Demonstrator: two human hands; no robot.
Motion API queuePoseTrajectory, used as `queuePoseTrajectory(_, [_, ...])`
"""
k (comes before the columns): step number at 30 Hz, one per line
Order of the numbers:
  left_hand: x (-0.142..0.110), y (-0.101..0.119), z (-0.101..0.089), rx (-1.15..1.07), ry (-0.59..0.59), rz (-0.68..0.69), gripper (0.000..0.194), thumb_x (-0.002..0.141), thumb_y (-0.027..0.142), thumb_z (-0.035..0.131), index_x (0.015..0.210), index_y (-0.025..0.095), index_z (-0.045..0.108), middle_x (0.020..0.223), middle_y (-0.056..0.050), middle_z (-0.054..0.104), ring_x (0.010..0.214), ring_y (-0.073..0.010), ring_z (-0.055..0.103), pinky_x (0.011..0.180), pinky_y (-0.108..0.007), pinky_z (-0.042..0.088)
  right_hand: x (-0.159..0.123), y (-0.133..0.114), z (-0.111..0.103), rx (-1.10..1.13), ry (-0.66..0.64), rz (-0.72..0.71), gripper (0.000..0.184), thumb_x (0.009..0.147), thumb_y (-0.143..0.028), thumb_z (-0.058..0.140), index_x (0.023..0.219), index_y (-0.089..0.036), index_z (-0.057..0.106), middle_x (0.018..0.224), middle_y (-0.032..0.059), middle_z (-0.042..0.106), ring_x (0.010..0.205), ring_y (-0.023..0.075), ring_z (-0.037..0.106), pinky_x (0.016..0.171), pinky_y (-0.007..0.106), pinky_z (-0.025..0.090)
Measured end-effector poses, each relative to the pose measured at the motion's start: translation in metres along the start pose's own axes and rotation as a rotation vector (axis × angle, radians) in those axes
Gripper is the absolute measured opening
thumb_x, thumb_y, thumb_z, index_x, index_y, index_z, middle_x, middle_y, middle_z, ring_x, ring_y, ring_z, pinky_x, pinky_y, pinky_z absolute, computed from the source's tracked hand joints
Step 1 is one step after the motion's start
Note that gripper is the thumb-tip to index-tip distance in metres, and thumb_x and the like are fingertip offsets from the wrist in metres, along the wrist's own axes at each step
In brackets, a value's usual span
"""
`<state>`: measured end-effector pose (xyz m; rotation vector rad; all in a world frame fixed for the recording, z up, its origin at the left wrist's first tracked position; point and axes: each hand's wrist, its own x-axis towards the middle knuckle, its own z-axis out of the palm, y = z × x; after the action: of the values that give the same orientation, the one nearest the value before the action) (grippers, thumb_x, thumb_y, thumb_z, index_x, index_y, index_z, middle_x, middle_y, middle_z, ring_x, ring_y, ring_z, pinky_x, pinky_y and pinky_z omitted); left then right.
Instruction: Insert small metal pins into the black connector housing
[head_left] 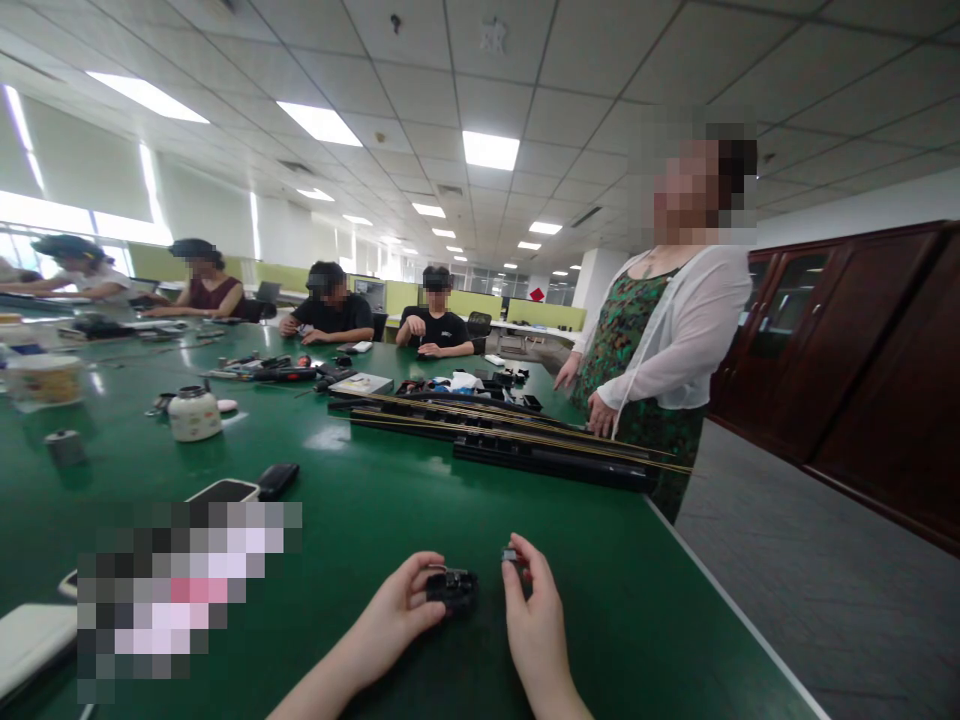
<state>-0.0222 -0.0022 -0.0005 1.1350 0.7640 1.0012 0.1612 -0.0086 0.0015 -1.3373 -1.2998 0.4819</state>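
Observation:
My left hand (405,605) grips a small black plastic part (452,590) from its left side, thumb below and fingers above. The part has a recessed, uneven top; its exact kind is not clear. To the right, my right hand (534,610) pinches a small grey metallic block (509,555) between thumb and fingertips. A gap of green table lies between the block and the black part. Both hands are low over the green table (630,590), close to its near right edge.
Long black rails with thin brass-coloured rods (517,440) lie across the table ahead. A white jar (195,413), a grey metal block (65,448) and a dark flat case (278,480) are on the left. One person (652,330) stands at the right edge; several others sit farther back.

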Motion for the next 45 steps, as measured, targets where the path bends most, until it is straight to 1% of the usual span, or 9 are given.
queuePoseTrajectory(3, [0.001, 0.001, 0.0, 0.013, 0.001, 0.006, 0.052, 0.055, 0.029, 0.076, 0.097, 0.021, 0.046, 0.103, -0.007, 0.063, 0.093, -0.0236, 0.062, 0.086, -0.04, 0.041, -0.001, -0.001, 0.001, -0.002, -0.025, 0.006, 0.035, 0.076, -0.036, 0.053, 0.106, -0.019, 0.059, 0.104, 0.0087, 0.064, 0.095, 0.0216, 0.06, 0.085, 0.033, 0.047])
queuePoseTrajectory(9, [-0.001, 0.002, 0.0, 0.053, 0.011, -0.011, 0.048, 0.058, 0.026, 0.074, 0.097, 0.022, 0.046, 0.101, -0.005, 0.064, 0.094, -0.0232, 0.062, 0.087, -0.04, 0.042, -0.006, -0.013, 0.001, -0.037, -0.164, -0.053, 0.021, 0.072, -0.031, 0.058, 0.089, -0.022, 0.067, 0.093, 0.0072, 0.066, 0.09, 0.0224, 0.06, 0.084, 0.036, 0.048])
queuePoseTrajectory(13, [-0.001, 0.0, 0.0, 0.061, 0.019, 0.005, 0.047, 0.058, 0.024, 0.073, 0.098, 0.022, 0.047, 0.1, -0.005, 0.064, 0.097, -0.0235, 0.061, 0.088, -0.04, 0.042, -0.01, -0.02, 0.002, -0.002, -0.279, -0.062, 0.019, 0.07, -0.029, 0.06, 0.087, -0.023, 0.067, 0.095, 0.0062, 0.065, 0.093, 0.0219, 0.059, 0.087, 0.036, 0.046])
queuePoseTrajectory(18, [0.0, -0.002, -0.002, 0.075, 0.025, 0.016, 0.047, 0.058, 0.024, 0.073, 0.099, 0.021, 0.048, 0.101, -0.006, 0.064, 0.101, -0.0245, 0.059, 0.091, -0.041, 0.041, -0.011, -0.02, 0.004, -0.005, -0.316, -0.059, 0.019, 0.071, -0.026, 0.06, 0.089, -0.025, 0.067, 0.103, 0.0053, 0.064, 0.104, 0.0216, 0.055, 0.094, 0.038, 0.04])
queuePoseTrajectory(24, [0.0, -0.002, 0.0, 0.099, 0.03, 0.025, 0.043, 0.057, 0.02, 0.072, 0.094, 0.021, 0.05, 0.096, -0.004, 0.064, 0.101, -0.0241, 0.058, 0.091, -0.04, 0.04, -0.011, -0.02, 0.003, -0.133, -0.43, -0.143, 0.016, 0.064, -0.023, 0.067, 0.079, -0.03, 0.069, 0.097, 0.0012, 0.068, 0.102, 0.0249, 0.055, 0.094, 0.045, 0.037])
queuePoseTrajectory(35, [0.001, -0.005, -0.002, 0.111, 0.0, 0.047, 0.045, 0.059, 0.029, 0.072, 0.097, 0.023, 0.048, 0.098, -0.004, 0.063, 0.1, -0.0243, 0.058, 0.09, -0.04, 0.04, -0.011, -0.015, 0.0, -0.025, -0.479, -0.068, 0.029, 0.066, -0.018, 0.06, 0.092, -0.028, 0.068, 0.112, 0.0039, 0.062, 0.107, 0.023, 0.055, 0.096, 0.042, 0.038])
queuePoseTrajectory(38, [0.0, -0.004, -0.002, 0.212, 0.031, 0.058, 0.041, 0.062, 0.025, 0.067, 0.099, 0.022, 0.048, 0.101, -0.004, 0.06, 0.095, -0.0222, 0.059, 0.084, -0.036, 0.043, -0.01, -0.013, 0.0, -0.001, -0.479, -0.045, 0.034, 0.066, -0.017, 0.059, 0.098, -0.028, 0.066, 0.109, 0.0036, 0.064, 0.106, 0.0224, 0.056, 0.097, 0.041, 0.038])
queuePoseTrajectory(41, [-0.003, -0.001, -0.002, 0.446, 0.111, 0.062, 0.041, 0.063, 0.017, 0.06, 0.103, 0.02, 0.05, 0.099, -0.004, 0.059, 0.086, -0.0197, 0.059, 0.079, -0.034, 0.045, -0.009, -0.011, 0.0, 0.003, -0.482, 0.001, 0.04, 0.065, -0.016, 0.059, 0.104, -0.027, 0.063, 0.108, 0.003, 0.065, 0.104, 0.0218, 0.057, 0.096, 0.039, 0.04])
queuePoseTrajectory(45, [-0.008, 0.003, -0.002, 0.74, 0.189, 0.177, 0.042, 0.063, 0.013, 0.058, 0.104, 0.021, 0.055, 0.1, -0.005, 0.059, 0.091, -0.0211, 0.056, 0.087, -0.036, 0.043, -0.01, -0.007, 0.001, 0.0, -0.476, 0.01, 0.04, 0.065, -0.018, 0.059, 0.104, -0.026, 0.062, 0.103, 0.0027, 0.066, 0.099, 0.0218, 0.06, 0.092, 0.038, 0.043])
